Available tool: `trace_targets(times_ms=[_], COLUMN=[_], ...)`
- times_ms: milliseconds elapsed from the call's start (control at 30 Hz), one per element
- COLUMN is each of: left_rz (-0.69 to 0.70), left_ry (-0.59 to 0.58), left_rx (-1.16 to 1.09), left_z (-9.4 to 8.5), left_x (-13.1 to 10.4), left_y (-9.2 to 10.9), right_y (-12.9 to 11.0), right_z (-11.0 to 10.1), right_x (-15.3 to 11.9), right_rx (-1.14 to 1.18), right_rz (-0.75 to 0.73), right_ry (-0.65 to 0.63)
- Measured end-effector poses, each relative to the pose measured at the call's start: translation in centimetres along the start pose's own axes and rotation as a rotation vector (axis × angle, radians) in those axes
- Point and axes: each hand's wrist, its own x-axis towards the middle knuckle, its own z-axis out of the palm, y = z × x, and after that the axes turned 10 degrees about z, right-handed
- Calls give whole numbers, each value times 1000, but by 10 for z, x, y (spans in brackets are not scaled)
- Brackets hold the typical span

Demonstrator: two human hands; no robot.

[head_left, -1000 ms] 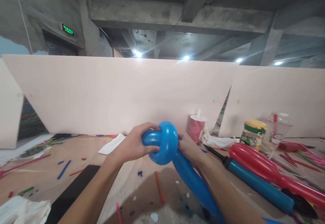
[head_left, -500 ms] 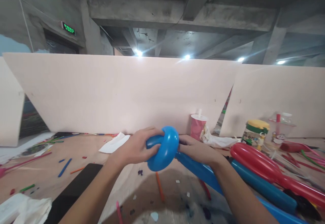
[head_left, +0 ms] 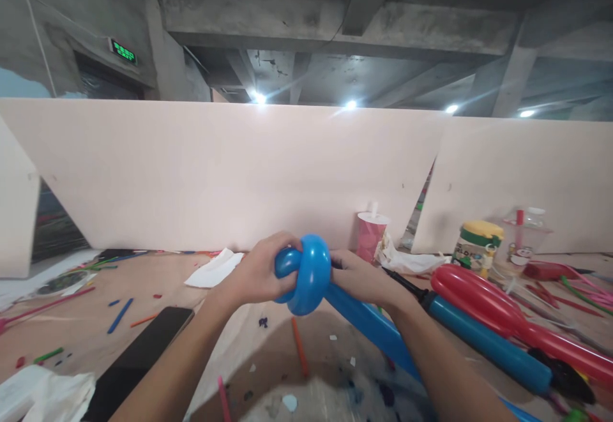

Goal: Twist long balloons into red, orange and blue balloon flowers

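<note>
A long blue balloon [head_left: 312,275] is bent into a rounded loop near the middle of the head view. My left hand [head_left: 263,269] is closed around the loop's left side, its fingers wrapped over a bulging part. On the other side, my right hand [head_left: 361,276] grips the balloon where the loop meets the long straight part. That straight part runs down to the right beneath my right forearm. The right fingertips are partly hidden behind the loop.
Right of my arm lie a blue hand pump [head_left: 488,342] and a red balloon [head_left: 479,291]. Farther back stand a pink cup [head_left: 371,237] and a yellow-lidded jar [head_left: 477,244]. A black phone [head_left: 138,361] lies left, among balloon scraps. A pale board [head_left: 215,166] rises behind.
The blue loop has turned slightly between my hands, and its left bulge shows rounder. My right hand has shifted a little left and up. The whole view has moved slightly.
</note>
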Motion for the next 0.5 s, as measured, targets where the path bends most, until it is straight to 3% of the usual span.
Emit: trace_targets(times_ms=[100,267,400,500], left_rz=[-64,-41,-54,-54], left_ry=[-32,-37,51,291], left_rx=[2,-40,-259,-381], left_z=[4,11,7,-6], left_x=[-1,-2,0,-1], left_y=[-5,-7,-14,-8], right_y=[4,6,-3,-7], right_z=[-6,-13,-14,-20], right_x=[-3,-6,-4,-2], right_rx=[-23,-66,-158,-209], right_rz=[-12,38,110,130], right_ry=[-16,-37,121,297])
